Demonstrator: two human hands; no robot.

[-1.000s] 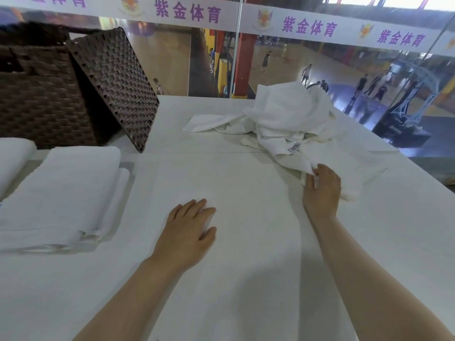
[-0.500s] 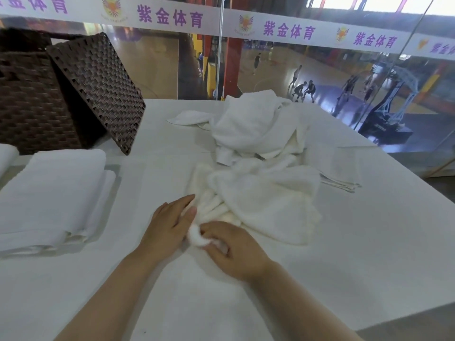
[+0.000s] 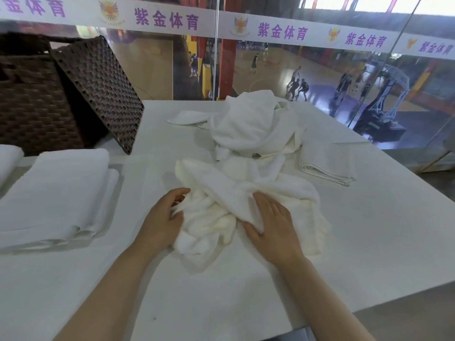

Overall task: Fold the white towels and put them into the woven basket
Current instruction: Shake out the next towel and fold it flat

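A crumpled white towel [image 3: 236, 193] lies bunched on the white table [image 3: 369, 242] right in front of me. My left hand [image 3: 165, 220] grips its left edge, fingers curled into the cloth. My right hand [image 3: 273, 222] lies on the towel's near right part, thumb tucked under a fold, fingers fairly straight. Behind it sits a heap of unfolded white towels [image 3: 256, 124]. A dark brown woven basket [image 3: 32, 99] stands at the far left, with its woven lid [image 3: 103, 89] leaning against it.
A stack of folded white towels [image 3: 59, 195] lies at the left, and another folded one [image 3: 7, 161] at the left edge. A small folded towel [image 3: 327, 163] sits at the right of the heap. A glass wall runs behind the table; the table's edge is near right.
The towel has been pulled out of the heap toward me. My hands, together at one corner half a second ago, have moved apart over the bunched cloth.
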